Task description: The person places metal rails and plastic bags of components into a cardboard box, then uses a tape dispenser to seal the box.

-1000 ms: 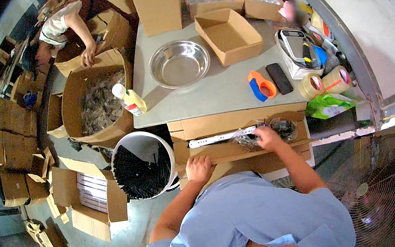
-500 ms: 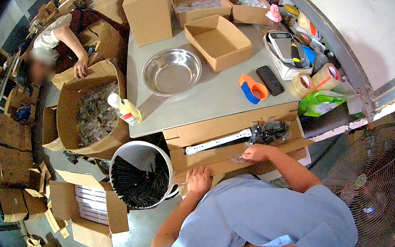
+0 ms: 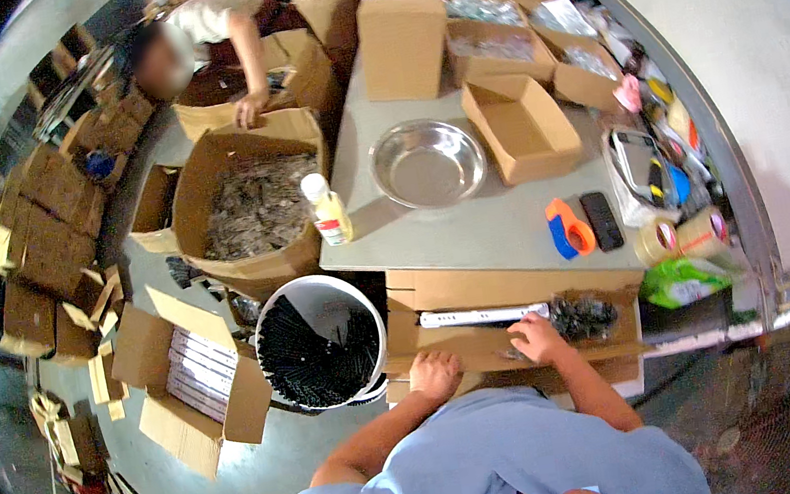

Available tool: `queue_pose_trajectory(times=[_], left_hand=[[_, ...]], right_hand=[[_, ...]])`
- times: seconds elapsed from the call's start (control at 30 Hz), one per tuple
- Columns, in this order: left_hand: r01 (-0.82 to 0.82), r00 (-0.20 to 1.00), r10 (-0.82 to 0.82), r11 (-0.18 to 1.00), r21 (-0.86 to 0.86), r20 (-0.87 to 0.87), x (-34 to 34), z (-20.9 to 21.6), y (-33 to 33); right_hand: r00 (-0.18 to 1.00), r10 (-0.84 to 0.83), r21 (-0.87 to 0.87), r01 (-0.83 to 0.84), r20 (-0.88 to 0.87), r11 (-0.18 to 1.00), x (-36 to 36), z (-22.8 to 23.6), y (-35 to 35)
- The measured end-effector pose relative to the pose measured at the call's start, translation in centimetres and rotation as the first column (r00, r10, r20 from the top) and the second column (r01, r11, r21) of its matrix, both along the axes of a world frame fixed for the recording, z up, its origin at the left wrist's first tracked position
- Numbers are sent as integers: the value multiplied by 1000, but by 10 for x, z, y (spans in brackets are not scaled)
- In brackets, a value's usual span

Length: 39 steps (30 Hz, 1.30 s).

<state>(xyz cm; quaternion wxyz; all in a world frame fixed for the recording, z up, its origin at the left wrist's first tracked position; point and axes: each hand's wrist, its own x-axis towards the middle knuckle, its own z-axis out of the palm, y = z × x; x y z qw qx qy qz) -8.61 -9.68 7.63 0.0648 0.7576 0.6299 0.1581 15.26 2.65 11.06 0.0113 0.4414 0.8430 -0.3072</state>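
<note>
A long, open cardboard box (image 3: 481, 280) lies in front of me at the near edge of the table. Inside it are a white metal slide rail (image 3: 483, 315) and, to its right, clear plastic bags of dark parts (image 3: 582, 318). My left hand (image 3: 435, 375) rests on the box's near flap, its fingers laid over the cardboard and holding nothing. My right hand (image 3: 536, 338) is closed at the box's near side, beside the rail's right end. Its fingers pinch what looks like a small clear plastic bag (image 3: 513, 355), mostly hidden.
A white bucket (image 3: 379, 335) of black rods stands left of the box, beside an open carton (image 3: 148, 344) of white packs. The table (image 3: 363, 236) bears a steel bowl (image 3: 429, 163), an empty carton (image 3: 544, 160), a bottle (image 3: 328, 216) and a tape dispenser (image 3: 569, 230). A co-worker's hand (image 3: 250, 108) touches a large carton.
The whole view has shifted, so the table and boxes sit further right and lower. Both my hands stay at the box's near side. The co-worker's hand remains at the large carton.
</note>
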Motion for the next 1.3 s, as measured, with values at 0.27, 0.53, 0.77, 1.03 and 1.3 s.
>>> queue_pose_trajectory(times=[0.27,0.53,0.77,1.03,1.3], left_hand=[[48,998,-48,999,-8,46,-7,-4,-4],[56,998,-55,998,-23,29,-6,-3,0],[63,995,-66,997,50,69,-6,-18,4],[190,982,-178,911,-365,66,-14,8,18],[133,989,-104,930,-342,101,-13,6,19]], right_hand=[[990,-139,376,118,29,919,-47,15,38],[931,-66,124,23,359,992,-58,-12,96],[934,-8,10,5,358,1000,-59,-3,108],[973,-87,-13,92,214,996,-63,19,140],[818,-221,138,341,-531,930,-133,39,223]])
